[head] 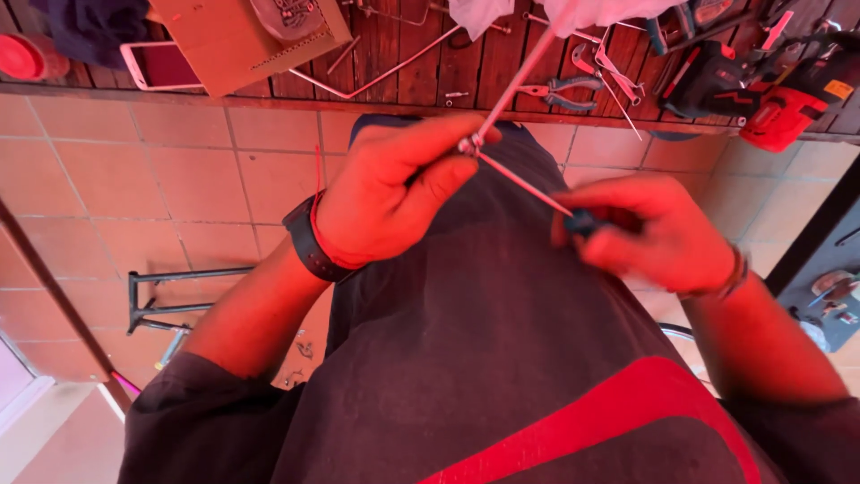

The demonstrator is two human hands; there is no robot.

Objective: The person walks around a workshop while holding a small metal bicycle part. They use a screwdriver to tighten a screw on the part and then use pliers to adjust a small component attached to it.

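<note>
My left hand [390,193] pinches the end of a thin metal rod [520,76] that slants up toward a white fabric piece [591,11] on the wooden bench. A small metal joint [468,143] sits at my fingertips. My right hand [658,233] grips the dark handle of a screwdriver [524,184], whose thin shaft runs up-left, its tip at that joint. A dark band is on my left wrist, a bracelet on my right.
The wooden bench [403,54] holds a cardboard box [242,36], a phone [161,67], pliers [564,90], bent wires and red-black power tools [761,81]. Below is a tiled floor [179,188] with a black metal frame [170,300].
</note>
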